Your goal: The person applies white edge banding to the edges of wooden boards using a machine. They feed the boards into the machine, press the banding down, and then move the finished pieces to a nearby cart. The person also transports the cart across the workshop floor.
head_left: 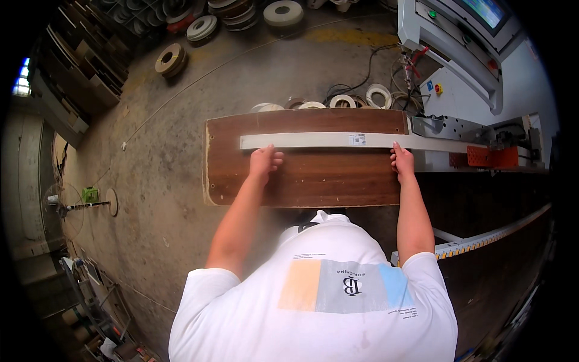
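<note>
A long, narrow white board point(313, 140) with a printed label lies across a brown wood-grain tabletop point(313, 181). Its right end reaches into the machine point(512, 136), beside an orange guard. My left hand point(265, 163) is closed on the near edge of the board, close to its left end, with the fingers curled. Farther right, past the label, my right hand point(402, 160) pinches the same near edge. Both forearms are stretched forward over the tabletop. The underside of the board and the fingertips beneath it are hidden.
Rolls of edge-banding tape point(379, 96) lie on the floor behind the tabletop, near cables and hoses. A control panel point(476, 24) overhangs at the upper right. A roller rail point(488, 232) extends at the lower right. A fan point(63, 208) stands at the left.
</note>
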Demonstrator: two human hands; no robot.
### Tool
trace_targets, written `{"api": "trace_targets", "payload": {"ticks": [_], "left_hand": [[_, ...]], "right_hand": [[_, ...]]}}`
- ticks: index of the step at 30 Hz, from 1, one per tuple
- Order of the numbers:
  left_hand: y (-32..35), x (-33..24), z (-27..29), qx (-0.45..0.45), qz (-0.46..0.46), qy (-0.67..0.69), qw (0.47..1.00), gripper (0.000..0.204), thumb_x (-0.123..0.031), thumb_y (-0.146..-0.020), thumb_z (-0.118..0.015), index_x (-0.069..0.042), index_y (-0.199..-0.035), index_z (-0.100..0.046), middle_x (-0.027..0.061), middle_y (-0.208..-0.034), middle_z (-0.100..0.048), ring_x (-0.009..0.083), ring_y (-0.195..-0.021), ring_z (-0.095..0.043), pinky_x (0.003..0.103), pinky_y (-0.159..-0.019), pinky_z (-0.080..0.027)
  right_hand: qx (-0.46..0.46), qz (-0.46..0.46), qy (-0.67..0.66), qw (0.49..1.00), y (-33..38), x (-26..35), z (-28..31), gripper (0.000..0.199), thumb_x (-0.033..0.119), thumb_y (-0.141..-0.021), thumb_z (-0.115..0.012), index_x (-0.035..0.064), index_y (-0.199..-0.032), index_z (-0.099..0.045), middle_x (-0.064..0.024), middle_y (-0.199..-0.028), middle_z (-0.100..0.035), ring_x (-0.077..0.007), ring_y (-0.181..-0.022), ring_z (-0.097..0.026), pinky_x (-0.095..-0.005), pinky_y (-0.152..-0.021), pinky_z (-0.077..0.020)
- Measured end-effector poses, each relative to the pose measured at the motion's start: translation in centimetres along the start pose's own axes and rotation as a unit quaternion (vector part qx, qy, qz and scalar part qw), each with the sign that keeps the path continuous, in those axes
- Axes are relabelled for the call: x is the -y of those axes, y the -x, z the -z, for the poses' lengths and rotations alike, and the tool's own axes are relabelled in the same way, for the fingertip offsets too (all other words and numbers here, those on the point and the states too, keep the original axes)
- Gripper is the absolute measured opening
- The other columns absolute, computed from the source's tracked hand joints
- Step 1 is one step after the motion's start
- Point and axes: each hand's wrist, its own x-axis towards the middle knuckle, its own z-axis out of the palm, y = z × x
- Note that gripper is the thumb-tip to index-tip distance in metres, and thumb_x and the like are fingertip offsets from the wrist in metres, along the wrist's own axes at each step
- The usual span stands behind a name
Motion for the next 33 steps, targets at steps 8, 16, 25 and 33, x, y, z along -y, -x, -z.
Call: {"api": "trace_targets", "payload": {"ticks": [8,16,25,33], "left_hand": [[0.3,-0.5,0.0,0.010,0.006,0.009,1.000,0.026,-0.030,-0.108,-0.059,-0.005,-0.105,-0.066,0.0083,-0.092,-0.076,0.0108,-0.068,-0.067,0.024,-0.055,-0.049],[0.9,-0.9,-0.5,0.010,0.001,-0.006,1.000,0.025,-0.031,-0.107,-0.062,-0.007,-0.112,-0.067,0.0034,-0.089,-0.074,0.0099,-0.066,-0.067,0.023,-0.052,-0.047],[1.0,-0.4,-0.2,0.004,-0.003,-0.044,0.999,0.020,-0.031,-0.107,-0.063,-0.011,-0.108,-0.069,0.0001,-0.086,-0.073,0.0068,-0.063,-0.064,0.021,-0.048,-0.048],[1.0,-0.9,-1.1,-0.021,-0.007,-0.054,0.998,0.019,-0.030,-0.107,-0.062,-0.012,-0.109,-0.067,0.0008,-0.084,-0.072,0.0082,-0.062,-0.062,0.022,-0.048,-0.044]], "right_hand": [[0.002,0.005,-0.025,1.000,-0.1,-0.3,0.1,0.040,0.044,-0.103,-0.068,0.0061,-0.092,-0.065,0.0003,-0.066,-0.059,-0.0070,-0.045,-0.048,-0.0244,-0.040,-0.0330],[-0.008,0.020,-0.027,0.999,0.2,-0.2,-0.5,0.040,0.043,-0.104,-0.067,0.0058,-0.090,-0.063,-0.0016,-0.067,-0.060,-0.0091,-0.046,-0.049,-0.0268,-0.043,-0.0353],[-0.009,0.005,-0.026,1.000,0.5,-0.1,-0.4,0.043,0.044,-0.102,-0.068,0.0032,-0.090,-0.066,-0.0041,-0.069,-0.065,-0.0105,-0.049,-0.055,-0.0279,-0.044,-0.0422],[-0.024,0.018,-0.013,0.999,0.4,-0.1,-0.7,0.043,0.043,-0.103,-0.067,0.0031,-0.089,-0.065,-0.0039,-0.067,-0.063,-0.0099,-0.047,-0.053,-0.0276,-0.042,-0.0400]]}}
